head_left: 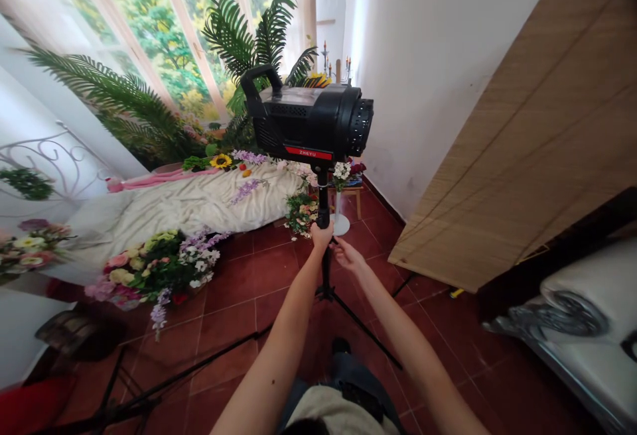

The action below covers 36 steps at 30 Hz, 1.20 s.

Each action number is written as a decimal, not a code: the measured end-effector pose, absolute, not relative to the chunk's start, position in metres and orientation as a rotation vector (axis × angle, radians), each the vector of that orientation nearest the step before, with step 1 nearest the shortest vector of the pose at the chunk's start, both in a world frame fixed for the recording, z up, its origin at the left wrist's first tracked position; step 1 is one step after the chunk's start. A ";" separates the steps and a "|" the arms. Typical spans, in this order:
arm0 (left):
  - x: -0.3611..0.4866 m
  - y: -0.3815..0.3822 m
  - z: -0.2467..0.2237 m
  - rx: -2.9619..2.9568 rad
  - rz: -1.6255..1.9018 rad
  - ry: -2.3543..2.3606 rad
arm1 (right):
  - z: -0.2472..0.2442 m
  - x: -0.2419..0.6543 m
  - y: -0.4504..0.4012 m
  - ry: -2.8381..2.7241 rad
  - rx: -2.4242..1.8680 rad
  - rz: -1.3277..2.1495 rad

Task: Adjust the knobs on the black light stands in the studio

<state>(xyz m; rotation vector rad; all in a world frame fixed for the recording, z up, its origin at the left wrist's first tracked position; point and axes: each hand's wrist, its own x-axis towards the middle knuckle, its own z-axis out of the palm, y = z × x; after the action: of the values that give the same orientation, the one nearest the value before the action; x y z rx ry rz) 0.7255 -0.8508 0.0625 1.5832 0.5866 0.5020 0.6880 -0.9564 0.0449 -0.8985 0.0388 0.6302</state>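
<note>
A black studio light [308, 120] with a red label and a rear handle is mounted on top of a black stand [326, 266] with spread legs. My left hand [322, 233] is wrapped round the stand's pole below the light. Just to its right, my right hand [346, 254] has its fingertips pressed at a small dark part on the side of the pole, which looks like a knob. That part is mostly covered by the fingers.
Behind the stand lies a bed with a cream cloth [199, 203], flowers and palm leaves. A bouquet [154, 266] is at the left. Black legs of another stand [199, 363] cross the floor. A wooden blind [502, 123] and silver-trimmed furniture [592, 302] stand at the right.
</note>
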 end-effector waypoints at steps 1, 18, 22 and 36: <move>0.726 -0.851 0.062 1.583 0.504 0.583 | 0.048 0.685 -0.958 -0.033 -1.094 0.481; 0.729 -0.855 0.056 1.557 0.547 0.581 | 0.044 0.666 -0.963 -0.162 -1.723 -0.109; 0.732 -0.858 0.054 1.513 0.544 0.561 | 0.054 0.656 -0.966 -0.280 -1.745 -0.224; 0.732 -0.861 0.055 1.498 0.586 0.464 | 0.069 0.691 -0.971 -0.336 -1.507 -0.156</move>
<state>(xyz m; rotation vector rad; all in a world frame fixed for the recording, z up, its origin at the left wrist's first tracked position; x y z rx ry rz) 0.7320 -0.8612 0.0553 1.4983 0.4637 0.5858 0.6914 -0.9710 0.0692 -1.5069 -0.3359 -0.1558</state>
